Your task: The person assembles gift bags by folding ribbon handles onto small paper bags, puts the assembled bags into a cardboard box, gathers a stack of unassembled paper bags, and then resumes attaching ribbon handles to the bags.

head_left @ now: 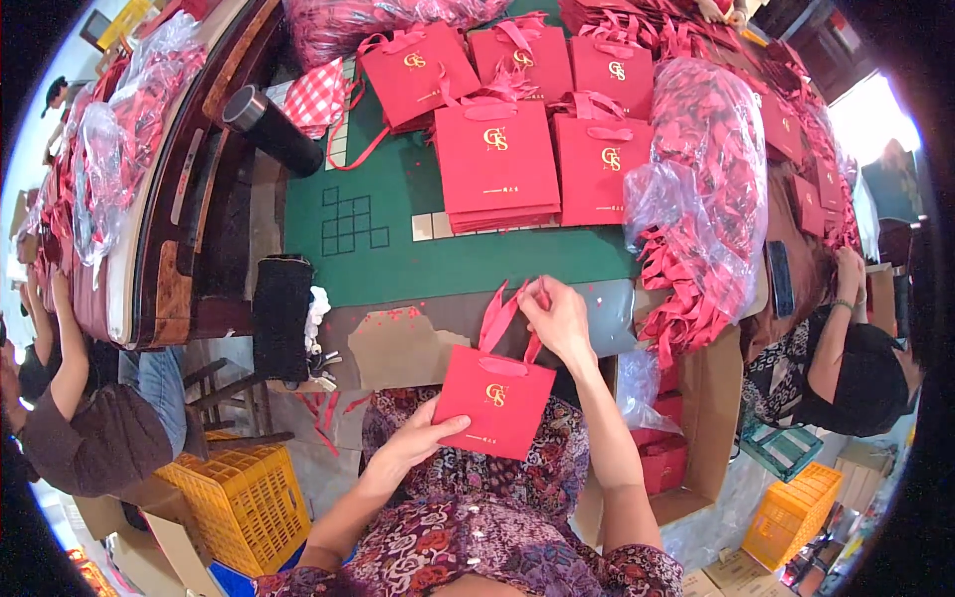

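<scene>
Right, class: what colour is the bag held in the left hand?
The bag is red, with a gold emblem on its front; the head view shows it best.

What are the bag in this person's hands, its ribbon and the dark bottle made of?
The red bag, in the left hand, looks like smooth card or stiff paper: flat faces, crisp edges. Its ribbon, pinched by the right hand, seems soft, satiny fabric: it loops freely. The dark bottle, matte-sided, may be metal given its shiny rim, though plastic is possible.

Left hand (422, 436) holds a red bag (512, 415); right hand (557, 316) pinches its pink ribbon (497, 323)
</scene>
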The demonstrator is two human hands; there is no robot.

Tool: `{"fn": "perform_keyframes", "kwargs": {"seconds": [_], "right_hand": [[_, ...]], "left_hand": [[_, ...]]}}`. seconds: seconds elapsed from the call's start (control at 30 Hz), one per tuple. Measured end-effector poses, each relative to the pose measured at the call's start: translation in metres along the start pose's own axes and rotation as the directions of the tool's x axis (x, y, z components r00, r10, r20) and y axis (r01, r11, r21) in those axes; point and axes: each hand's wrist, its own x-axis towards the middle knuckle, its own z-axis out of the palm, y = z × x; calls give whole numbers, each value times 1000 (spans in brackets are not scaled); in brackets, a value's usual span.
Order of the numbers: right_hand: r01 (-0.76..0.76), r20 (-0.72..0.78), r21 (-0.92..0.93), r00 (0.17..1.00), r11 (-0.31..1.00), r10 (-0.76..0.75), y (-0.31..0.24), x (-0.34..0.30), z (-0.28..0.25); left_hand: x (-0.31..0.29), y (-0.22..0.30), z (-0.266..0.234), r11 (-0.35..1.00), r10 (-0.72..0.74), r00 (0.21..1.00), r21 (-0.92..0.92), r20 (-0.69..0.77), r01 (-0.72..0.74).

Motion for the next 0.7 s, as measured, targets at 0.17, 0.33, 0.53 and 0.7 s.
{"fn": "perform_keyframes", "kwargs": {"seconds": [0.17,0.33,0.53,0.7], "right_hand": [[13,-35,-77,999,997,-16,7,0,7],[42,-75,-131,996,990,-52,3,-2,13],[108,-98,-22,989,994,-110,3,-7,3],[191,-261,258,958,947,-122,11,-43,-15]], "left_hand": [[3,-8,-3,1000,-23,1000,6,-15,23],[5,-10,-2,1000,-17,998,8,-60,18],[2,0,-1,997,-62,995,-57,-74,58],[-10,25,-4,988,4,975,-149,-224,-38]]}}
